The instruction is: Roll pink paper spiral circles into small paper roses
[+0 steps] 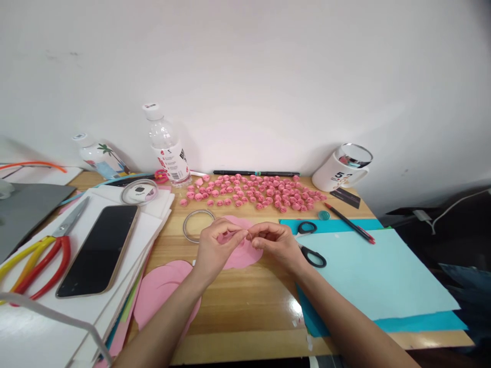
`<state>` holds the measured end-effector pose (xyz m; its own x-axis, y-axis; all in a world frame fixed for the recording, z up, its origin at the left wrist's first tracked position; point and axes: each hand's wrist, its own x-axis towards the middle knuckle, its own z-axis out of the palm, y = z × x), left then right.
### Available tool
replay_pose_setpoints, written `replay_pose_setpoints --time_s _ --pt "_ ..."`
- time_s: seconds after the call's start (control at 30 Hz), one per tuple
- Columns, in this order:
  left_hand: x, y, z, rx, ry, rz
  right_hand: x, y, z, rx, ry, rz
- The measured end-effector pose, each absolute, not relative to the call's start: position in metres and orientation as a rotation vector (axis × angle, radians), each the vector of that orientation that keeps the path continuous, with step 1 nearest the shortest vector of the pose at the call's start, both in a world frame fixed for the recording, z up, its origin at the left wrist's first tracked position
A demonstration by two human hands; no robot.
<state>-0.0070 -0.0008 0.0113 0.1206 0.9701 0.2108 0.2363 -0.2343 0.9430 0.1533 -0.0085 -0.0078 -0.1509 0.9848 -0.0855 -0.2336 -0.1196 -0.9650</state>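
Observation:
My left hand (217,245) and my right hand (274,240) meet over the middle of the wooden desk (245,301). Both pinch a small pink paper piece (245,236) between their fingertips. Under them lies a pink paper disc (241,253). Behind the hands, several small pink paper rolls (253,191) are spread across the desk. Black-handled scissors (311,250) lie just right of my right hand, partly hidden by it.
A light blue sheet (376,276) covers the right side. A phone (99,248) and red-and-yellow scissors (42,255) lie on white sheets (149,225) at left. Two bottles (166,145), a white mug (341,168), a metal ring (190,222), pens (349,222) and pink paper (161,289) also lie about.

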Motion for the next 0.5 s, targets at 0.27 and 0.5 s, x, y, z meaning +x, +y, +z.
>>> replay_pose_setpoints --time_s 0.27,0.5 --pt "-0.0067 -0.0013 0.0142 1.637 1.225 1.12 0.1542 -0.0072 -0.0148 -1.117 -1.099 1.397" --pt "-0.0066 -0.0014 0.013 1.626 1.239 1.094 0.1548 -0.0087 -0.015 -1.107 -1.188 1.384"
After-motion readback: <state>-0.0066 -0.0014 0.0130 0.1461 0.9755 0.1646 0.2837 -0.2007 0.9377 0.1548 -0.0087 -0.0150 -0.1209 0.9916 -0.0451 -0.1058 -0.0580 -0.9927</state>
